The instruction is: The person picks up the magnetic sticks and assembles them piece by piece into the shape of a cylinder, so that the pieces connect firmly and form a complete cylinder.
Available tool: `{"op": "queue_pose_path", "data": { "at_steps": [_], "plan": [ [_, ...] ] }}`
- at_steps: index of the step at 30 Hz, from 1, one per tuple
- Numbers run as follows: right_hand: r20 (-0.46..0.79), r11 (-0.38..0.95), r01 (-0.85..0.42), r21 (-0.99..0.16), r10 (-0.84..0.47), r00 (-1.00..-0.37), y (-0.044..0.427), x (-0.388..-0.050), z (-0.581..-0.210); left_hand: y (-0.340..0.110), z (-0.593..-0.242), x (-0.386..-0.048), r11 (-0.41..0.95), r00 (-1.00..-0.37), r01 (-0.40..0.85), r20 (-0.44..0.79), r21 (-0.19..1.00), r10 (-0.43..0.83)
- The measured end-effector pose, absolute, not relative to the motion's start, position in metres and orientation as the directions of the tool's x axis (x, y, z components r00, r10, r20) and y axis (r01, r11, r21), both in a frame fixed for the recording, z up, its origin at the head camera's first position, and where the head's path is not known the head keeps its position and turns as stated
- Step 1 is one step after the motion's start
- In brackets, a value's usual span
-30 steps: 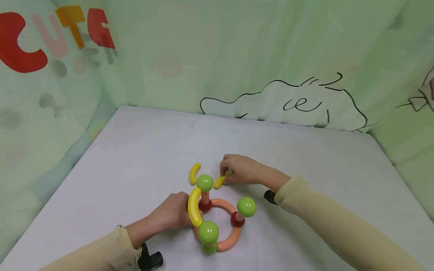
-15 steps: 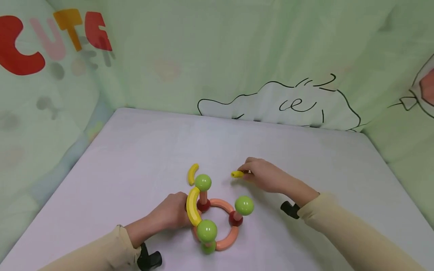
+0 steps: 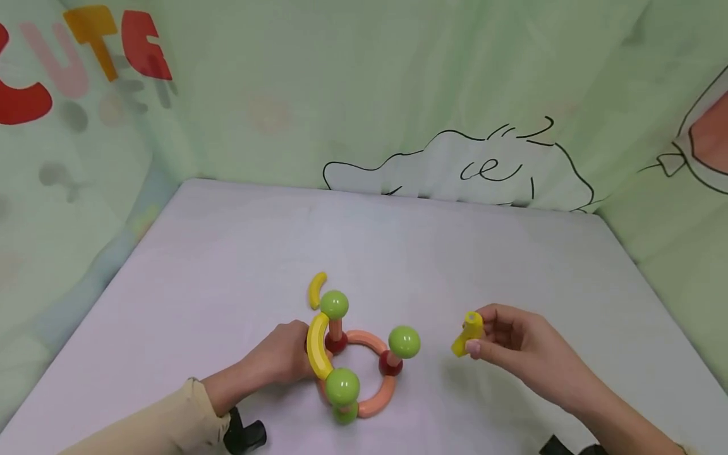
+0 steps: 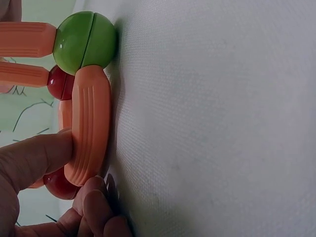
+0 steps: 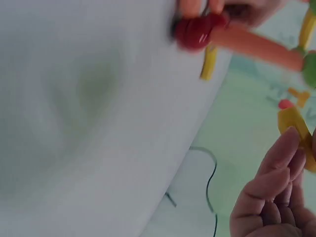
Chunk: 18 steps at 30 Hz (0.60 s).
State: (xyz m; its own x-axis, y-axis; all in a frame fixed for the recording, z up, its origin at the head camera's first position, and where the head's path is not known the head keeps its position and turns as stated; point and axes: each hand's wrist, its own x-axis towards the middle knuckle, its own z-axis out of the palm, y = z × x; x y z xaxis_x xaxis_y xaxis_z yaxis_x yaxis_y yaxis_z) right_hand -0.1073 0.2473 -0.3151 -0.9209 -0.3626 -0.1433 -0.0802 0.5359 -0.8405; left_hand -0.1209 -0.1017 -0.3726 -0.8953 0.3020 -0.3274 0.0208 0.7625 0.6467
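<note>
A toy frame of balls and rods stands on the table. Its base is a ring of curved orange rods (image 3: 380, 398) joined by red balls (image 3: 390, 363) and a green ball (image 4: 81, 44). Orange posts carry green balls (image 3: 404, 342) on top, two of them bridged by a curved yellow rod (image 3: 316, 347). My left hand (image 3: 289, 355) pinches a curved orange rod (image 4: 91, 123) of the base between thumb and fingers. Off to the right of the frame, my right hand (image 3: 520, 344) holds another curved yellow rod (image 3: 469, 332) by its fingertips, above the table.
Just behind the frame, a loose curved yellow rod (image 3: 316, 291) lies on the white table (image 3: 250, 253). Pale green cloth walls (image 3: 273, 95) with letters and drawings enclose the table's back and sides. A black wrist camera (image 3: 244, 435) sits below the left hand.
My right hand has picked the yellow rod off the table behind the frame, carried it right and nearer, and turned it. The left hand keeps its grip on the base.
</note>
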Motion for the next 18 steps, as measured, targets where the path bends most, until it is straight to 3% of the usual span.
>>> {"op": "queue_pose_path", "data": {
  "at_steps": [4,8,13,18],
  "plan": [
    [-0.316,0.393,0.155,-0.906,-0.388,-0.866,0.244,-0.085,-0.319,-0.102,-0.373,-0.122,0.753,-0.895,0.019,-0.325,0.657,0.306],
    [-0.465,0.269,0.381,-0.884,-0.433,-0.772,0.222,-0.070,-0.328,-0.101,-0.371,-0.122,0.761,-0.898,0.012,-0.329,0.648,0.294],
    [-0.529,0.147,0.531,-0.834,-0.486,-0.696,0.185,-0.057,-0.335,-0.100,-0.370,-0.121,0.770,-0.894,-0.012,-0.352,0.637,0.277],
    [-0.562,0.074,0.606,-0.792,-0.476,-0.676,0.166,-0.051,-0.338,-0.100,-0.371,-0.121,0.771,-0.889,-0.024,-0.366,0.637,0.274]
  ]
}}
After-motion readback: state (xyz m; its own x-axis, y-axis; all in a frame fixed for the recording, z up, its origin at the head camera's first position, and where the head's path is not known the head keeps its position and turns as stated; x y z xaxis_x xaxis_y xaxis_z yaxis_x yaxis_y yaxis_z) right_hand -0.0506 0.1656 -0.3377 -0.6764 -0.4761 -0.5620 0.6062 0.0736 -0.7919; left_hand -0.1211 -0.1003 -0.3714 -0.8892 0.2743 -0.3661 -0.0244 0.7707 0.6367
